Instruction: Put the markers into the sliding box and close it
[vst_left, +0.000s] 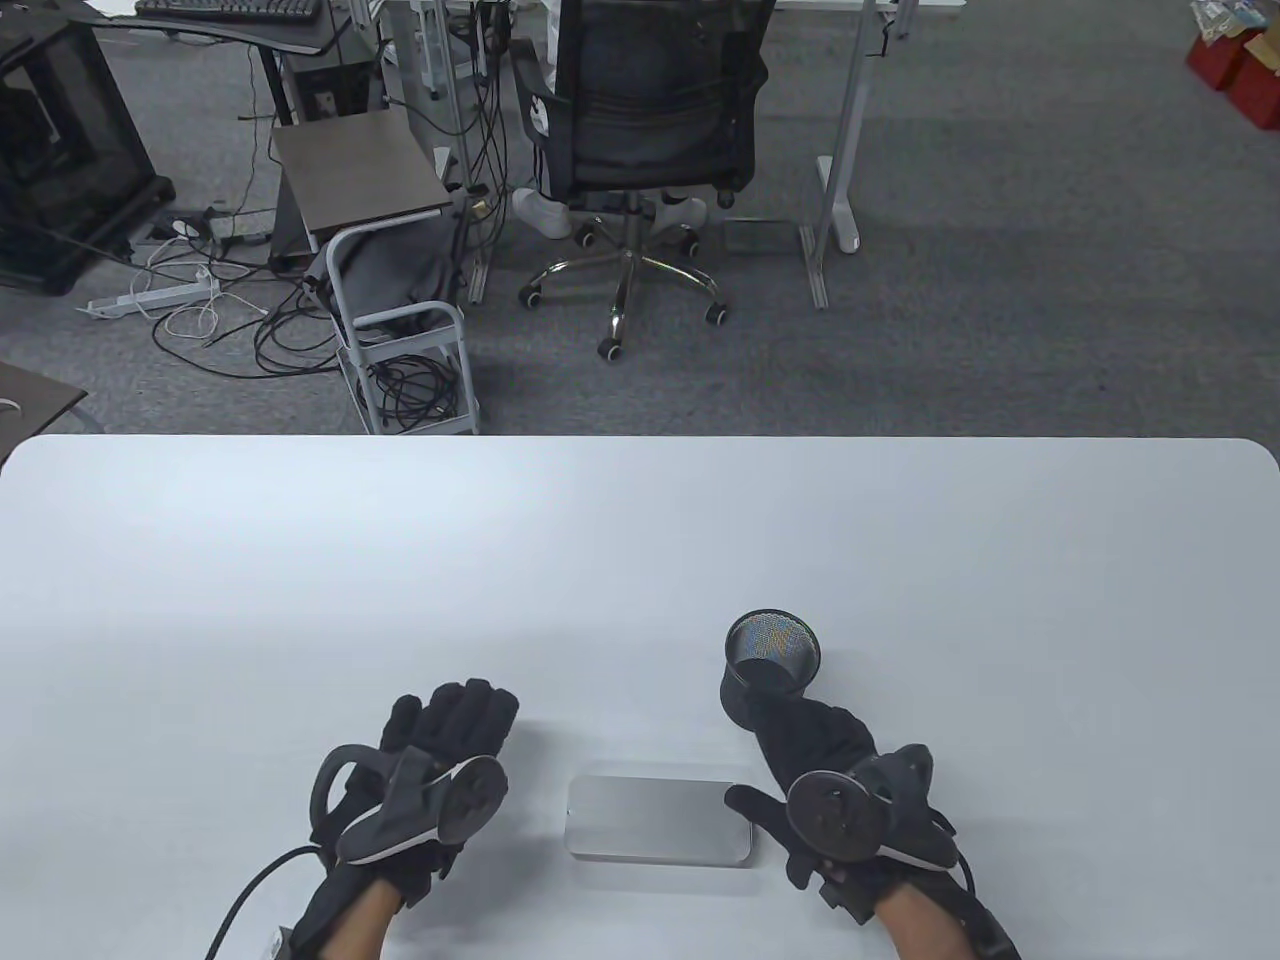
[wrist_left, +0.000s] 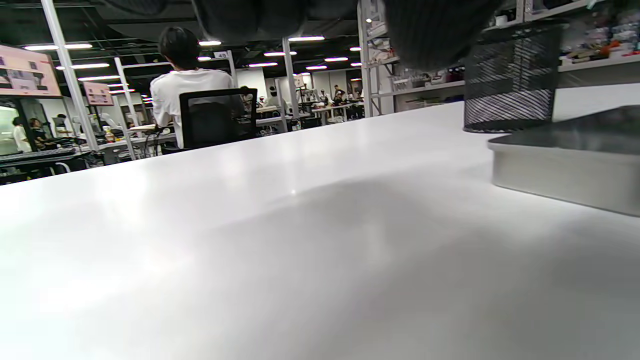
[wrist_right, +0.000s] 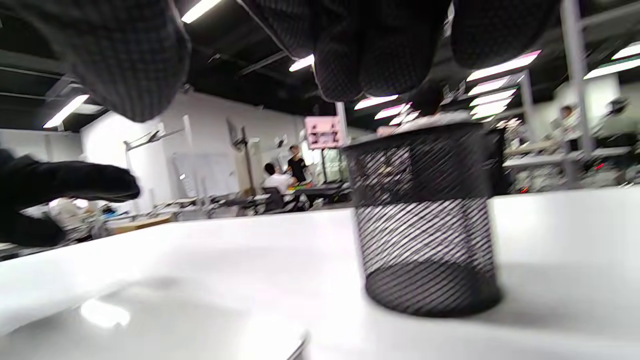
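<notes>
A black mesh pen cup (vst_left: 771, 655) stands upright on the white worktop (vst_left: 400, 560), toward the near edge and right of its middle. Beyond the worktop's far edge lies grey carpet (vst_left: 1000, 300). A black mesh office chair (vst_left: 640, 130) on a chrome star base sits there, with a person (wrist_left: 185, 85) in a white top seated in it at a desk. To its left a white wire cart (vst_left: 405, 330) holds dark cloth and coiled cables, with a brown side table (vst_left: 355, 170) behind it. A white power strip (vst_left: 150, 297) and loose cables lie on the carpet at the left. Red boxes (vst_left: 1235, 60) sit at the far right.
</notes>
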